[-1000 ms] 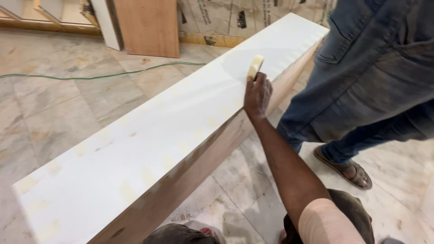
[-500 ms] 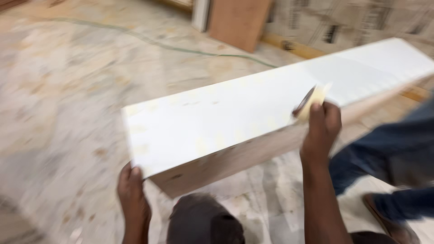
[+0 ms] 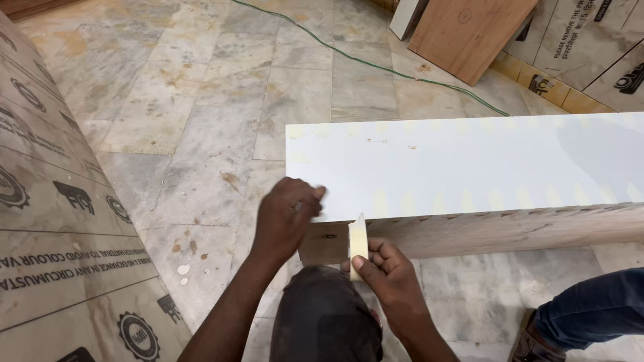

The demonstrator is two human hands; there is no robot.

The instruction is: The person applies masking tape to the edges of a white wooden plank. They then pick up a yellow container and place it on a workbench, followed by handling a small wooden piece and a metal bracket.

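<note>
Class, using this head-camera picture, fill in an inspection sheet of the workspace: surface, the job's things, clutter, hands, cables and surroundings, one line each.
Surface: marble-tiled floor, stained with pale spots near the left hand.
Job's things: long white-topped board with a bare wooden side, pale tape strips along its near edge; roll of masking tape.
Clutter: wooden panel and a white panel leaning at the top.
Hands: left hand presses on the board's near corner; right hand grips the tape roll just below the edge.
Cables: green cable runs across the floor behind the board.
Surroundings: printed protective sheets at left and top right; another person's jeans leg and sandal at bottom right.
</note>
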